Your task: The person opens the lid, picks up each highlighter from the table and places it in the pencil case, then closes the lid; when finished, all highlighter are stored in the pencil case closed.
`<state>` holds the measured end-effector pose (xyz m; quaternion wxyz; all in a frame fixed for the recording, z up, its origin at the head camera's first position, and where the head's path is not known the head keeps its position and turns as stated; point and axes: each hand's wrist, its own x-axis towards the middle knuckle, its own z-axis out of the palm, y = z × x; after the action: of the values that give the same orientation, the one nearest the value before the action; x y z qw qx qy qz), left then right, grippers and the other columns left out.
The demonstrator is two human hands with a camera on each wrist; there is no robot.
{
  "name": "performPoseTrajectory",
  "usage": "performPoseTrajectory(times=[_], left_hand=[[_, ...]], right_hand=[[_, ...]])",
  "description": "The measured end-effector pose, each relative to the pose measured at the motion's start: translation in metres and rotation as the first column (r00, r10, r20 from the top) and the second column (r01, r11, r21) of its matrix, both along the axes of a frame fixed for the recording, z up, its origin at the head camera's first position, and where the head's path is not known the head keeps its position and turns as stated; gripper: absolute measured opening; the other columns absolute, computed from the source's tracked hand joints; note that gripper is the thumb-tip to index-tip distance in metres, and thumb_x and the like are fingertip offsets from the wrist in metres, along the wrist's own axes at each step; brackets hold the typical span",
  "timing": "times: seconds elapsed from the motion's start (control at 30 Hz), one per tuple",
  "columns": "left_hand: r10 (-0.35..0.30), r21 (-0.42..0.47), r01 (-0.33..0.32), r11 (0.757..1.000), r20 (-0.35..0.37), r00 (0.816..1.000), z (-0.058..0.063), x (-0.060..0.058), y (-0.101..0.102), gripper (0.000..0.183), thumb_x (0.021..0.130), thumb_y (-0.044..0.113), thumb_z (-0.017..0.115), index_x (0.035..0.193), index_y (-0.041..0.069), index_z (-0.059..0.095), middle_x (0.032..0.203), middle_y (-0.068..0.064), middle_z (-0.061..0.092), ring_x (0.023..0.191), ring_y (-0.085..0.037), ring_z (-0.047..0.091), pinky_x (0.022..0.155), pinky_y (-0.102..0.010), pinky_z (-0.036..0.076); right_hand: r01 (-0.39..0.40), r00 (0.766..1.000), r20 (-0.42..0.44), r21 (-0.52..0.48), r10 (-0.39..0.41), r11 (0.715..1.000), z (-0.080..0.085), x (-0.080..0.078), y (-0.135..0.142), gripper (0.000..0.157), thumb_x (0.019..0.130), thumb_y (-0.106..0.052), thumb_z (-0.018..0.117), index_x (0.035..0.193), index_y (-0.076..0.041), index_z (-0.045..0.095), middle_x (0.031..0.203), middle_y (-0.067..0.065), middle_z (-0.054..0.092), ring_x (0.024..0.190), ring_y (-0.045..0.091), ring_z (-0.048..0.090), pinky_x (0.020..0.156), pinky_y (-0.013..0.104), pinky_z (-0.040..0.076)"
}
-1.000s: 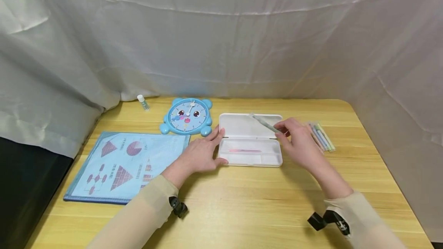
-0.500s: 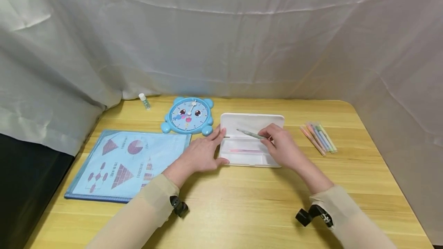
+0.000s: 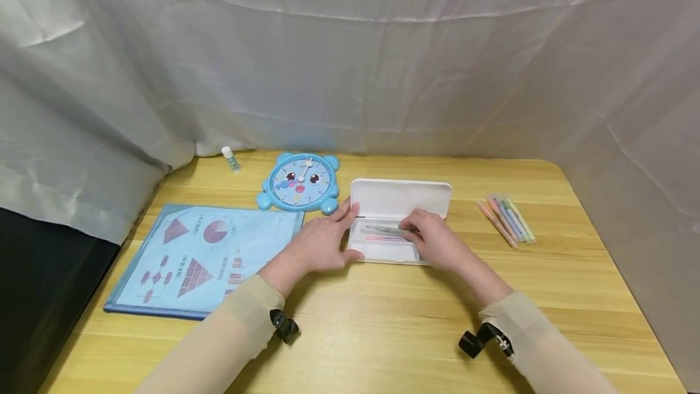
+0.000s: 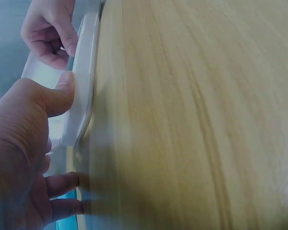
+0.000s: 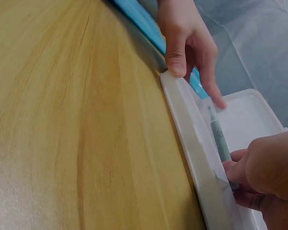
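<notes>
A white pencil case (image 3: 401, 197) lies with its lid laid back. My left hand (image 3: 327, 241) steadies its left end, thumb at the near corner and the index finger by the lid; in the left wrist view the other fingers reach out fairly straight. Inside the case, my right hand (image 3: 434, 241) pinches a grey-green pen (image 5: 220, 139) by its right end. That pen lies lengthwise, low in the rear compartment, beside a thin pink pen (image 3: 385, 238). Whether it touches the case floor I cannot tell. My right fingers hide the case's right part.
Several pastel pens (image 3: 505, 221) lie together right of the case. Left of it are a blue clock (image 3: 299, 190) shaped like an animal and a blue document pouch (image 3: 205, 260). A glue stick (image 3: 231, 160) lies at the back left, before a grey curtain (image 3: 350, 65).
My right hand has carried the grey-green pen leftward from the lid's right side and lowered it into the case, turning it nearly level. My left hand stays at the case's left end.
</notes>
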<state>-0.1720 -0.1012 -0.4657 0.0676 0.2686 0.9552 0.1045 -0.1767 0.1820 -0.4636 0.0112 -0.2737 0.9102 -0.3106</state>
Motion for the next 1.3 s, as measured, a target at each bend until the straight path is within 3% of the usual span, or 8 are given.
performPoseTrajectory(times=[0.37, 0.7, 0.93, 1.3], left_hand=[[0.025, -0.107, -0.029, 0.994, -0.042, 0.999, 0.004, 0.004, 0.006, 0.107, 0.093, 0.076, 0.060, 0.170, 0.016, 0.018, 0.175, -0.003, 0.018, 0.075, -0.017, 0.060, 0.056, -0.030, 0.042], [0.052, -0.136, -0.056, 0.989, -0.036, 0.998, 0.007, 0.006, 0.009, 0.104, 0.093, 0.075, 0.059, 0.171, 0.019, 0.019, 0.174, -0.001, 0.023, 0.079, -0.019, 0.062, 0.055, -0.032, 0.041], [0.055, -0.123, -0.057, 0.991, -0.023, 0.998, 0.006, 0.005, 0.007, 0.104, 0.094, 0.075, 0.059, 0.171, 0.018, 0.017, 0.174, -0.002, 0.022, 0.089, -0.022, 0.067, 0.059, -0.032, 0.043], [0.048, -0.117, -0.051, 0.992, -0.030, 0.998, 0.005, 0.005, 0.005, 0.104, 0.094, 0.075, 0.059, 0.171, 0.018, 0.018, 0.175, -0.003, 0.020, 0.086, -0.022, 0.067, 0.062, -0.033, 0.045]], right_hand=[[-0.021, 1.000, 0.007, 0.061, 0.021, 0.998, 0.001, 0.000, 0.002, 0.015, 0.095, 0.010, 0.070, 0.106, 0.003, 0.077, 0.099, 0.010, 0.072, 0.097, 0.028, 0.068, 0.088, 0.048, 0.057], [-0.017, 1.000, -0.008, 0.043, 0.018, 0.999, 0.007, 0.001, 0.006, 0.013, 0.095, 0.009, 0.070, 0.105, 0.005, 0.077, 0.101, 0.011, 0.072, 0.099, 0.031, 0.070, 0.089, 0.049, 0.058], [0.005, 1.000, -0.025, -0.031, -0.005, 1.000, 0.020, 0.004, 0.019, 0.013, 0.096, 0.011, 0.068, 0.105, 0.005, 0.075, 0.105, 0.013, 0.071, 0.100, 0.032, 0.068, 0.089, 0.051, 0.057], [0.128, 0.987, -0.091, -0.071, -0.134, 0.989, 0.050, 0.015, 0.054, 0.018, 0.095, 0.008, 0.072, 0.113, 0.002, 0.076, 0.110, 0.014, 0.074, 0.099, 0.034, 0.069, 0.091, 0.055, 0.053]])
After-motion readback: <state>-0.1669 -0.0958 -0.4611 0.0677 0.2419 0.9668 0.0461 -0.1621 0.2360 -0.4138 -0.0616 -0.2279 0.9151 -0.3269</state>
